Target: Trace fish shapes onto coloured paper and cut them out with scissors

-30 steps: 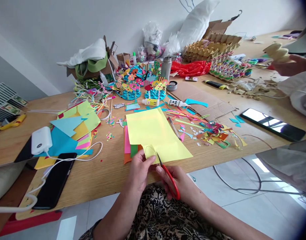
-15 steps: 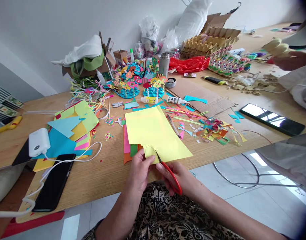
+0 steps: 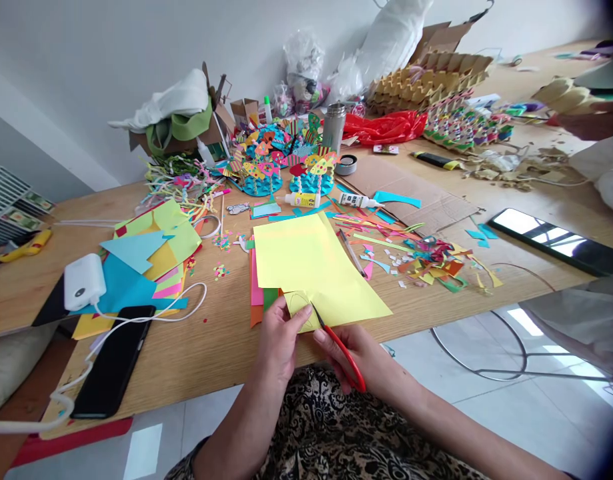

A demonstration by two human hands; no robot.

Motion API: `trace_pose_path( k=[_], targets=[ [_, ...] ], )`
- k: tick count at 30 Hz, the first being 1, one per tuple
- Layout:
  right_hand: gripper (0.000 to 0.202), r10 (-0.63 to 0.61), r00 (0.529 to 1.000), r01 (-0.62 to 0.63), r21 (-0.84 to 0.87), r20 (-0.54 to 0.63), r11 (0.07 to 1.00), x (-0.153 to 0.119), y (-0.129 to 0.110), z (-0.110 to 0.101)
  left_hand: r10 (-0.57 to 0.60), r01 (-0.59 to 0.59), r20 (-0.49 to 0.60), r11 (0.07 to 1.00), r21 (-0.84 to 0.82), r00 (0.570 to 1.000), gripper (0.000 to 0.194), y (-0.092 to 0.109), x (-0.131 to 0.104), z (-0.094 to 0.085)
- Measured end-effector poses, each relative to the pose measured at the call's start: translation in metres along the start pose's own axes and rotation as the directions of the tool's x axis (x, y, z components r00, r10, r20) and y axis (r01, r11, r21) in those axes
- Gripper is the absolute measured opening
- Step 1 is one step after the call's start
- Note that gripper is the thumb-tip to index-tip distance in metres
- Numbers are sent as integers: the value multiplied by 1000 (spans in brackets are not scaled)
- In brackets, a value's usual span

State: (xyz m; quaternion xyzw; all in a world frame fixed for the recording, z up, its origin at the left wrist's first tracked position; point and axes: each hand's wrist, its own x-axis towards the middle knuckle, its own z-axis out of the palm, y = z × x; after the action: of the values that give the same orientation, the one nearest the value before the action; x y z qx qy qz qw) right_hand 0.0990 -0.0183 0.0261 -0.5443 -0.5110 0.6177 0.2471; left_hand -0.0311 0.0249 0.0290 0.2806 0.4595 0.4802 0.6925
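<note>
A sheet of yellow paper (image 3: 306,257) lies near the table's front edge, its lower left corner pinched by my left hand (image 3: 281,337). A curved pencil outline shows on that corner, partly under my thumb. My right hand (image 3: 351,353) grips red-handled scissors (image 3: 343,350). Their dark blades meet the paper just right of the outline, where a cut runs in from the left edge. Beneath the yellow sheet, pink paper (image 3: 257,280), green and orange sheets stick out at the left.
Paper scraps (image 3: 436,263) and a pen (image 3: 352,253) lie to the right, near a phone (image 3: 556,240). Glue bottles (image 3: 302,199) and paper fish decorations (image 3: 311,177) stand behind. At left are a power bank (image 3: 85,283), another phone (image 3: 113,363) and coloured paper. Another person's hand (image 3: 589,120) holds egg-carton material.
The view has shifted slightly, so the table's things appear a little further right. Both hands keep their hold, and the drawn corner lies a bit flatter, showing more of the outline.
</note>
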Motion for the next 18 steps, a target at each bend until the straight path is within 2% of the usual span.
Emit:
trace_pose_path(
  k=[6,11,18],
  targets=[
    [61,4,1000,-4,10,23,1000,2,2,0,-22,22,15,1000,1,1000,28,3,1,-2],
    [61,56,997,-59,47,49,997,2,-1,-2,-46,47,27,999,-24,999,26,4,1,-1],
    [62,20,1000,-20,9,16,1000,1,-2,0,-65,66,35,997,-35,997,28,2,0,-2]
  ],
)
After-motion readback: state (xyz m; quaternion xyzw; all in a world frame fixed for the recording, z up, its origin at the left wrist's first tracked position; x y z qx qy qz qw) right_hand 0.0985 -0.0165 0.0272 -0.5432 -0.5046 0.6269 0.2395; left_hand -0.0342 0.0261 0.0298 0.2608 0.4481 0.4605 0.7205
